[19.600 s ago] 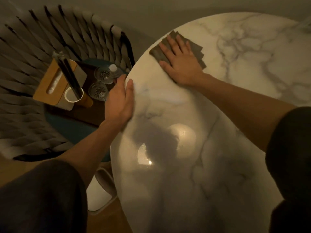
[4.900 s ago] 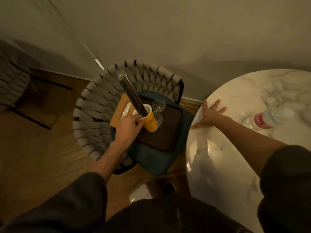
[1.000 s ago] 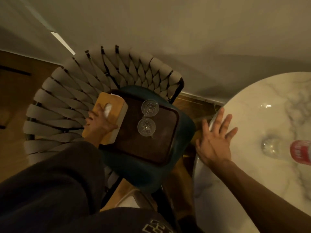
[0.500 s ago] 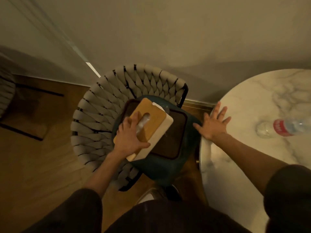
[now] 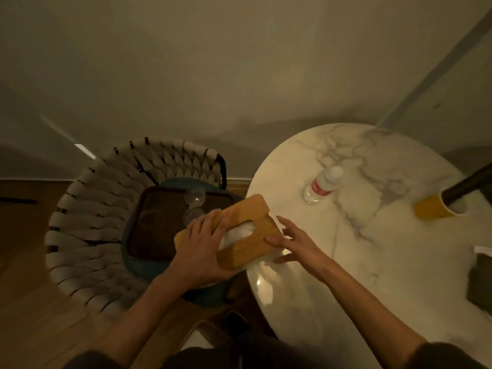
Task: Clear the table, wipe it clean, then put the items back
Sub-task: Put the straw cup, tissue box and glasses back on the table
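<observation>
Head view. The left hand point(image 5: 202, 251) grips the tissue box point(image 5: 246, 213) at its near end, fingers curled over the wooden lid beside the white tissue in the slot and thumb along the box's near side. The right hand point(image 5: 295, 246) meets the opposite end with fingers spread and nearly straight, the index tip on the lid; whether the thumb bears on the box cannot be told. The box is held askew across the rim of the round marble table point(image 5: 372, 262), its far corner over the tabletop. Beyond the grip and to its right stand a water bottle point(image 5: 322, 187) and, farther right, a yellow cup point(image 5: 431, 210) holding dark sticks point(image 5: 468, 186); a folded cloth point(image 5: 482, 280) lies well to the right. Left of the grip, a woven chair point(image 5: 87, 230) carries a dark tray point(image 5: 154, 230) with two glasses point(image 5: 195, 197), the nearer just beyond the left hand's fingertips.
</observation>
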Motion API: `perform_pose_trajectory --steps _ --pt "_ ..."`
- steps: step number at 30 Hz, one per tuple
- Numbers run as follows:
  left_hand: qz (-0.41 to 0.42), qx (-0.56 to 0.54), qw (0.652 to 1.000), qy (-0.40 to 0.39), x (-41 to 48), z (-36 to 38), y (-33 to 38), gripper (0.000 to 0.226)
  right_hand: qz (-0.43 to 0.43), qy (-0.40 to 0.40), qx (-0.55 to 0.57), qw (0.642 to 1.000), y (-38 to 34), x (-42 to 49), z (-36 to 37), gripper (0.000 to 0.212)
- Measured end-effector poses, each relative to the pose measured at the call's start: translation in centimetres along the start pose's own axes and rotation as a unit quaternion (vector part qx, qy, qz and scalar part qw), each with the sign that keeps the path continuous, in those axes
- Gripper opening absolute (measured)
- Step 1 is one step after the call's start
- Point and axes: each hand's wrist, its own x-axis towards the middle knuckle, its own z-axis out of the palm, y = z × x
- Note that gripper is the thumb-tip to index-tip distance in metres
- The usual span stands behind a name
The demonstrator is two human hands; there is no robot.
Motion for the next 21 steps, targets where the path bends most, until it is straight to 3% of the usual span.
perform_pose_trajectory --steps 3,6,12,17,21 --pt "0.034 -0.010 0.999 0.018 2.0 1.2 4.7 0.118 -0.014 0.050 0.099 0.994 3.0 -2.9 -4.6 0.077" --pt "0.007 -0.056 0.997 0.044 4.1 2.7 10.1 0.120 -0.020 0.109 0.163 0.980 5.5 -6.3 -10.2 0.063" --pt "-0.044 -0.285 0.958 0.004 8.3 7.0 21.0 0.123 -0.020 0.221 0.229 0.948 10.1 -10.4 -21.4 0.060" --pt "-0.048 -0.286 0.957 0.027 12.9 8.9 26.4 0.117 -0.019 0.246 0.215 0.945 10.9 -10.4 -28.2 0.062" --pt "-0.046 -0.283 0.957 0.048 16.0 9.3 28.4 0.106 -0.030 0.238 0.205 0.949 9.8 -8.4 -31.4 0.014"
